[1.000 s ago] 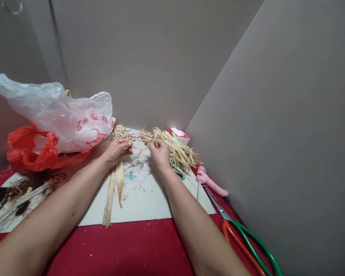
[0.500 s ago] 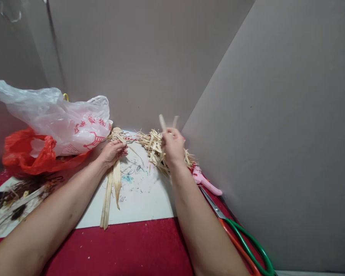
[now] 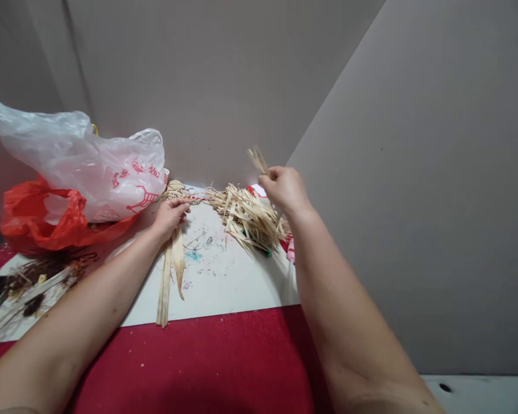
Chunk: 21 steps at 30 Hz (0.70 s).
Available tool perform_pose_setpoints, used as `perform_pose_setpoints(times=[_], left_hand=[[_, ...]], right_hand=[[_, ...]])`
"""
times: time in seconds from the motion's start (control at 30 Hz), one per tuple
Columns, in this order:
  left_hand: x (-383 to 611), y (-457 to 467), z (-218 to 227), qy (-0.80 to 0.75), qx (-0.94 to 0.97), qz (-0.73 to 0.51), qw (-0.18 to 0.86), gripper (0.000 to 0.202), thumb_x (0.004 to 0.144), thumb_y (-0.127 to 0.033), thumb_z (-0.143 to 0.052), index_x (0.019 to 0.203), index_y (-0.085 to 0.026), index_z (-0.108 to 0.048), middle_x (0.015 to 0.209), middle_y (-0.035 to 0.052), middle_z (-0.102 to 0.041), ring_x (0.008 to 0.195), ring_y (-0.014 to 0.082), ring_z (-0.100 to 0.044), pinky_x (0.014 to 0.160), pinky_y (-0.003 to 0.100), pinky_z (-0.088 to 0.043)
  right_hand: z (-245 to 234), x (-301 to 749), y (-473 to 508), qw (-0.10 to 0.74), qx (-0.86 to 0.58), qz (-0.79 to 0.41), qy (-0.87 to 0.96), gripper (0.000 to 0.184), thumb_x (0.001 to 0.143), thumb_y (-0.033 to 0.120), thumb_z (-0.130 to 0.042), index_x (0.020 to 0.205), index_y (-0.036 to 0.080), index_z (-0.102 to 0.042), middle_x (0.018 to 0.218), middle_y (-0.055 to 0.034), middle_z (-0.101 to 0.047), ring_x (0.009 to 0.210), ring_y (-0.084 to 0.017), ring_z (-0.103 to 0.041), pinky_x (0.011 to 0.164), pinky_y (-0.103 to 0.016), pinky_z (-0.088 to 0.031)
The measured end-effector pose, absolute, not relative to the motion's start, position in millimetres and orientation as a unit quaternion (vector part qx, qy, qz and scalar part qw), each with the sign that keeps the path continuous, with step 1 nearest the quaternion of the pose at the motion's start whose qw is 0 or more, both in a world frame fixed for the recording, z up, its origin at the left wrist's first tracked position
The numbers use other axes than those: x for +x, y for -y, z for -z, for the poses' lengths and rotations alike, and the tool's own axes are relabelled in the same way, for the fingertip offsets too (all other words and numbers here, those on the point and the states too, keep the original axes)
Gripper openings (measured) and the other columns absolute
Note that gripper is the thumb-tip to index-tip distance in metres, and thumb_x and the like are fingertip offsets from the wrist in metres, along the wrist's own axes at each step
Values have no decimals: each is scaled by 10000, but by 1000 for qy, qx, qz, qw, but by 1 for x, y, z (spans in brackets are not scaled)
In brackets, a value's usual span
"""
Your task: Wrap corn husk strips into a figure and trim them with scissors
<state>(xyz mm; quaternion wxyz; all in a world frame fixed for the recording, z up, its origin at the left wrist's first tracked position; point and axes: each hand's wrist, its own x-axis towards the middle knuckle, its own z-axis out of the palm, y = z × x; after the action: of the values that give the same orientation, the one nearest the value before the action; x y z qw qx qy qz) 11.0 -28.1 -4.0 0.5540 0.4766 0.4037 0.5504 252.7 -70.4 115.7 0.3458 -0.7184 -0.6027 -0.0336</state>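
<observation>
My left hand (image 3: pixel 171 217) is closed over flat, pale dried plant strips (image 3: pixel 166 282), whose long ends hang down across a white board (image 3: pixel 224 302). A small tangle of thin strips (image 3: pixel 175 190) lies just past its fingertips. Raised above the board's right side, my right hand (image 3: pixel 287 187) pinches a few dried strips, their tips (image 3: pixel 258 160) slightly blurred as they stick up past the thumb. Below and left of it is a loose heap of cut dried strips (image 3: pixel 250 215). The pink tool (image 3: pixel 290 251) beside my right forearm is mostly hidden.
Translucent white plastic bag (image 3: pixel 99 172) and red plastic bag (image 3: pixel 43 221) stand at the left. Dark roots and fibres (image 3: pixel 34 290) lie near my left forearm. Red cloth (image 3: pixel 190 368) shows in front of the board. Grey walls (image 3: pixel 423 201) close off the back and right.
My right hand has moved right and up, away from over the heap, still with strips in it. My forearm now covers the green-and-orange-handled scissors. The view has shifted slightly.
</observation>
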Motion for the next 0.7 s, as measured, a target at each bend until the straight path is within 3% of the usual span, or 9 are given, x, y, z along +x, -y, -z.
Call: perform_pose_setpoints(times=[0.13,0.23,0.33,0.43,0.5,0.57,0.7], left_hand=[[7,21,13,-447,499,-603,434,96,689,-230,-649,756,-161,-645,578,-36,-572,467,75,-435,475,194,-343],[4,18,15,-454,506,-627,381,125,724,-273,-621,660,-172,-585,560,-36,-541,517,91,-447,523,197,-354],[2,20,14,-461,520,-623,359,205,748,-281,-590,585,-175,-526,541,-36,-503,527,93,-420,547,204,-348],[3,23,13,-469,551,-601,339,182,727,-228,-591,569,-172,-521,545,-35,-501,541,95,-422,577,212,-353],[5,24,16,-480,576,-568,339,123,687,-187,-611,584,-173,-546,557,-32,-521,562,105,-449,596,218,-364],[6,23,20,-497,600,-522,346,63,645,-164,-633,609,-176,-583,581,-24,-556,584,119,-476,606,227,-376],[8,18,29,-525,627,-469,333,47,614,-156,-644,649,-184,-632,637,-8,-612,614,137,-509,632,244,-393]], right_hand=[[-120,269,56,252,-771,20,585,293,677,155,-715,489,182,-492,547,21,-397,661,-134,-465,673,-308,-322],[-104,252,60,207,-753,24,625,312,542,120,-819,513,174,-513,604,-4,-485,707,-157,-506,678,-311,-350],[-77,219,76,177,-656,-11,734,154,694,238,-754,802,178,-664,878,-82,-649,808,-186,-579,718,-304,-400],[-48,187,91,66,-568,-156,806,540,684,439,-762,1156,205,-643,1136,-114,-655,971,-235,-611,801,-308,-440],[-33,172,96,16,-551,-170,817,709,656,515,-764,1261,193,-584,1229,-147,-603,1055,-270,-586,833,-323,-435],[-23,162,98,10,-546,-148,825,612,712,489,-728,1228,190,-590,1198,-146,-598,1012,-254,-587,803,-310,-424],[-15,154,103,30,-521,-170,836,93,841,221,-581,883,174,-650,866,-53,-652,735,-141,-542,678,-246,-369]])
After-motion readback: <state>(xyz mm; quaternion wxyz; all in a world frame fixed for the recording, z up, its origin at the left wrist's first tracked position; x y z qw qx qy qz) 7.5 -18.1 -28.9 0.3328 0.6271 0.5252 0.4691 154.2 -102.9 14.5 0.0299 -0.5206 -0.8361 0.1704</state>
